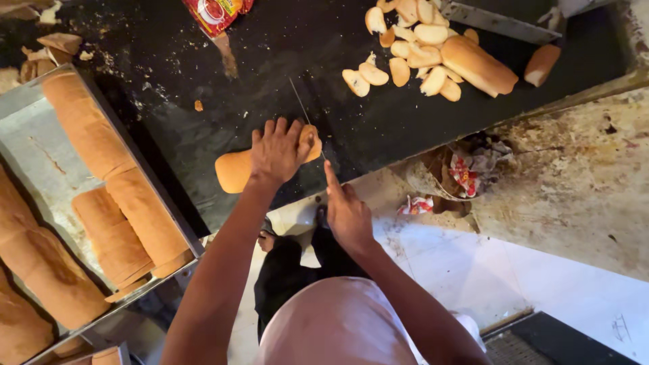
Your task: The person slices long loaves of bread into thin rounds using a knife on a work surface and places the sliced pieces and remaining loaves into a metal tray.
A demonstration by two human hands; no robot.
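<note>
Bread loaf at frame centre lay pinned under closed left hand on black counter; right hand gripped knife, blade crossing the loaf's right end.

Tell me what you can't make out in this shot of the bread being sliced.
Head view:
- Knife handle: hidden inside the right hand.
- Middle of the loaf: covered by the left hand.
- Red packet: cut off by the top edge.
- Tray loaves: cut off at the left edge.
</note>
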